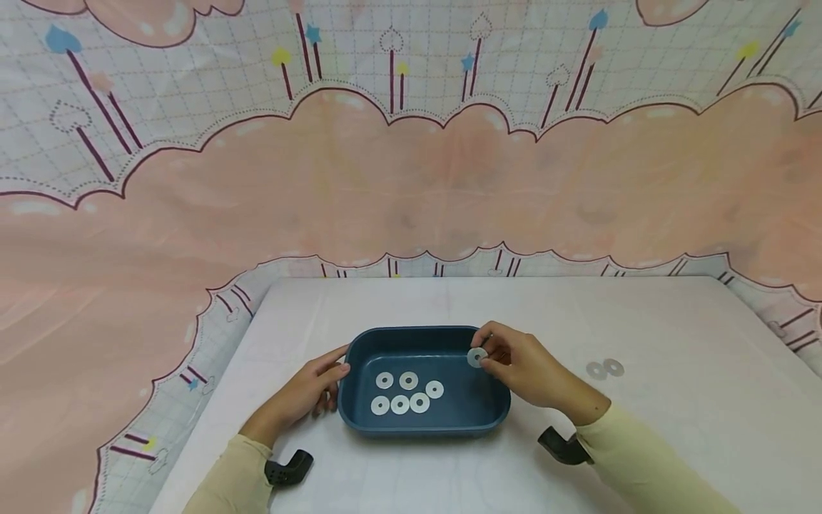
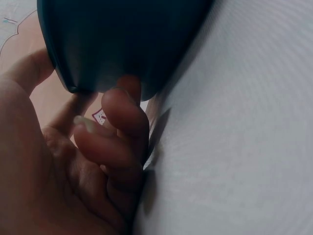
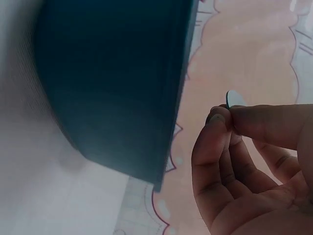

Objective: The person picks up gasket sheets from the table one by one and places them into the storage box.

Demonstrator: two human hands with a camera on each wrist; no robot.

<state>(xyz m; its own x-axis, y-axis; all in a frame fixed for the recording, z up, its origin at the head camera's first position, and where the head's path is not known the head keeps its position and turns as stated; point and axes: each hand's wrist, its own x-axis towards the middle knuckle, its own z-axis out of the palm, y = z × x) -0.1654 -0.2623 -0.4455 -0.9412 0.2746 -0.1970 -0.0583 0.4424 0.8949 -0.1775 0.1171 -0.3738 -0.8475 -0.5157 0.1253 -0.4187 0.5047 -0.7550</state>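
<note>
I see the blue tray (image 1: 478,421) in the lower middle of the head view, on the white table (image 1: 674,442), with bare tabletop to its right and beyond it, and less room to the left where the table edge runs close. My left hand (image 1: 311,391) rests against the tray's left end, fingers loosely curled on the outer wall, gripping nothing. My right hand (image 1: 523,365) hovers over the tray's right rim and pinches one washer (image 1: 477,357) between thumb and fingertips. Six washers (image 1: 406,392) lie flat on the tray floor, left of centre. Two more washers (image 1: 605,369) lie on the table, right of the tray.
</note>
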